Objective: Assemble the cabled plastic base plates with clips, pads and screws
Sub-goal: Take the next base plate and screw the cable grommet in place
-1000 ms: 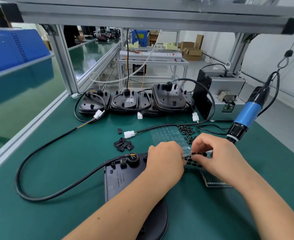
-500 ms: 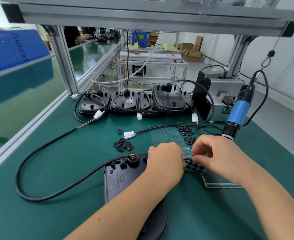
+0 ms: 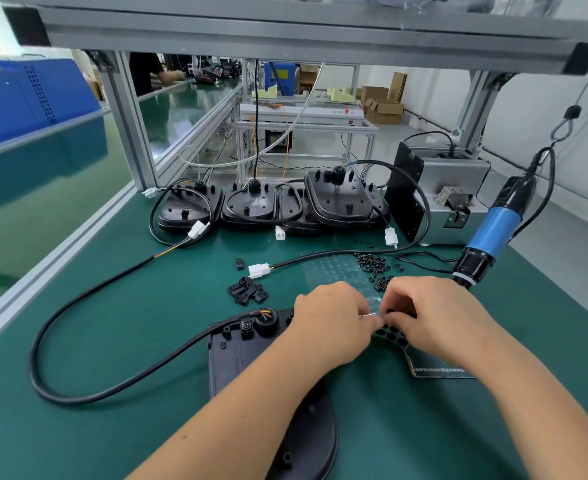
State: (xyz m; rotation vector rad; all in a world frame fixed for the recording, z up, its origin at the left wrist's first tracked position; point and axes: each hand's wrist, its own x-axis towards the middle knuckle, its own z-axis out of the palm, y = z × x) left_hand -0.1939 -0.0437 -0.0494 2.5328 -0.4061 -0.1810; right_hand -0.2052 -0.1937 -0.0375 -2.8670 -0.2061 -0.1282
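Both hands meet over the pad sheet (image 3: 394,337), which lies on the desk (image 3: 112,306) near its front edge, just right of the base plate (image 3: 237,358). The left hand (image 3: 334,323) and right hand (image 3: 434,317) have fingers pressed together, pinching what appears to be the clear film at the sheet's edge. Judgement: a pad is being peeled. Recommend lifting slowly at a shallow angle, keeping the adhesive face untouched, then seating it squarely on the plate.

Blue bin (image 3: 26,95) at left, cardboard boxes (image 3: 384,98) beyond, grey machine (image 3: 455,188) at right
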